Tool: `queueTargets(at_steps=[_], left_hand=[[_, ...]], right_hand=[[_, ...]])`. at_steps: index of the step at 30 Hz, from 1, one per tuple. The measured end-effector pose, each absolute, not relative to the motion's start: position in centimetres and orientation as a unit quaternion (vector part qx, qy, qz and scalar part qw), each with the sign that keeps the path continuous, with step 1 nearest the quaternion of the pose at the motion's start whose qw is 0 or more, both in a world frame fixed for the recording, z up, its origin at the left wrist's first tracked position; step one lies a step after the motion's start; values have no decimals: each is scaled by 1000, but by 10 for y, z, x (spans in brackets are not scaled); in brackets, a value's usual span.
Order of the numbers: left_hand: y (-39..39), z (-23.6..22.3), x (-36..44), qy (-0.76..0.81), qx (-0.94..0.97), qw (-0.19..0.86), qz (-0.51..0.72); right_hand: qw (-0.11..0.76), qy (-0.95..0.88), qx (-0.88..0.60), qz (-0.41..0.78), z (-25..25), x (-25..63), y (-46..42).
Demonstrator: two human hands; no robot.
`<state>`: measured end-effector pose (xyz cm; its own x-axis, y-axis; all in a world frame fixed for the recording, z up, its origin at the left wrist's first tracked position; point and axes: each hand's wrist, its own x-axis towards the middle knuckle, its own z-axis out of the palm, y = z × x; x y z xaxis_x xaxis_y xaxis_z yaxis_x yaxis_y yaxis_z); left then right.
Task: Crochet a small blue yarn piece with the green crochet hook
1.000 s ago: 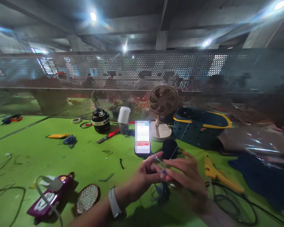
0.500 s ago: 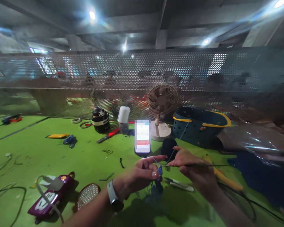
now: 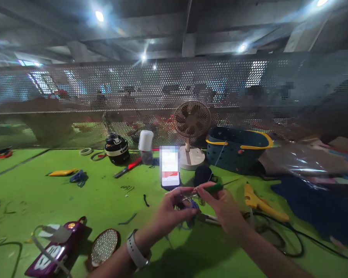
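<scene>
My left hand (image 3: 172, 210), with a pale watch strap on its wrist, pinches a small piece of blue yarn work (image 3: 194, 204) between thumb and fingers. A green-handled crochet hook (image 3: 215, 188) is gripped in my right hand (image 3: 226, 208). Its metal shaft points left, reaching my left fingers just above the yarn work. From the basket a thin blue yarn strand (image 3: 220, 155) runs down toward my hands. Behind my fingers sits a dark round thing (image 3: 202, 176). Partly covered by my right hand, a white-handled tool (image 3: 211, 219) lies on the table.
A lit phone (image 3: 170, 170) stands ahead, with a fan (image 3: 191, 119) and a dark basket (image 3: 234, 156) behind. Right lie a yellow glue gun (image 3: 263, 204) and dark blue cloth (image 3: 307, 208). Left are a purple device (image 3: 58, 247), a round studded thing (image 3: 104, 247) and a yellow cutter (image 3: 61, 173).
My right hand has turned and closed around the green handle, its thumb now nearer my left fingers. My left fingers have curled in over the yarn work. The view has shifted slightly right.
</scene>
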<state>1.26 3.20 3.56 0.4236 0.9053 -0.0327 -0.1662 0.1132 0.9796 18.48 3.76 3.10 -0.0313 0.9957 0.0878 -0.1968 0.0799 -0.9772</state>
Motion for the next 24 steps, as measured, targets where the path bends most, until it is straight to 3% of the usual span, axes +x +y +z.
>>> queueTargets(at_steps=[5,11,18,24], left_hand=[[31,35,16,355,578,607,415],[27,17,22,390,641,453,481],[26,0,24,412,630,312,579],[22,6,27,411,604,351,586]], right_hand=[[522,-512,-460,505,35,190,41],[504,-494,-455,544,38,190,41],[412,-541,-420,601,38,175,28],[411,-551,-409,601,40,174,28]])
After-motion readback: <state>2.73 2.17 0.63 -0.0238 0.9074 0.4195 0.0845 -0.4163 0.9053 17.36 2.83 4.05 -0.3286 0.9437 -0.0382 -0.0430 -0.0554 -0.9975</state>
